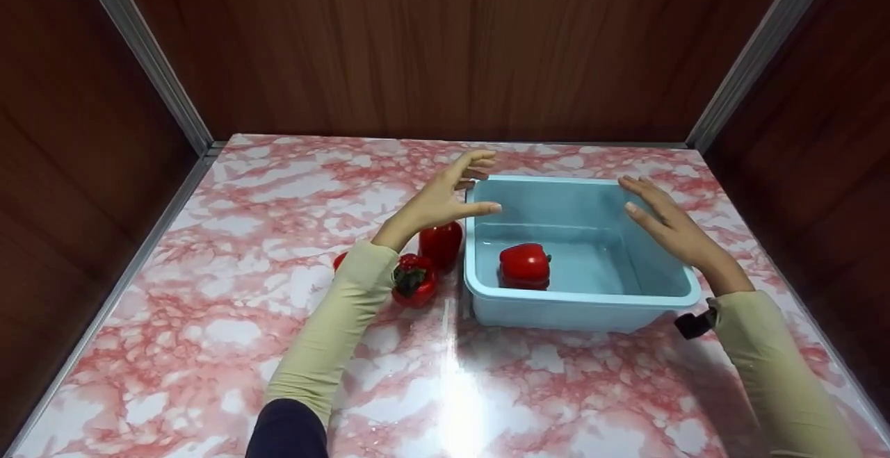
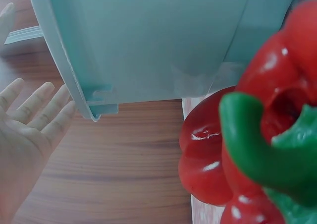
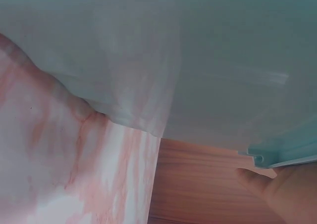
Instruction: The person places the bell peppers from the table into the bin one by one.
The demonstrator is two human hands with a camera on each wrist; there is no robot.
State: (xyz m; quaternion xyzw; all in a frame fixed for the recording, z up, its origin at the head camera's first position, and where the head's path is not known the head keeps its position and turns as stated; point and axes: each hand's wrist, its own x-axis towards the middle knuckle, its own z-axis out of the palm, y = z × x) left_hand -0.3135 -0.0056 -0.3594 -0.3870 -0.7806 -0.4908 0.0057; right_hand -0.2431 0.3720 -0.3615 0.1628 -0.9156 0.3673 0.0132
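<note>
A light blue plastic basin [image 1: 556, 308] stands right of the table's middle, with one red bell pepper [image 1: 525, 265] lying in its near left part. My left hand [image 1: 445, 194] hovers at the basin's left rim, thumb apart from the fingers and nothing held. Over the right rim is my right hand [image 1: 664, 222], its fingers extended toward the inside and also holding nothing. Left of the basin, under my left wrist, lie more red bell peppers [image 1: 439, 244]; one with a green stem [image 2: 242, 135] looms large in the left wrist view. Another is mostly hidden by the left sleeve.
The table [image 1: 229, 333] has a pink and white marbled top. Brown wood-grain panels [image 1: 445, 48] close it in at the back and both sides, with grey metal posts [image 1: 149, 55] at the corners. A black strap device [image 1: 694, 324] sits at my right wrist.
</note>
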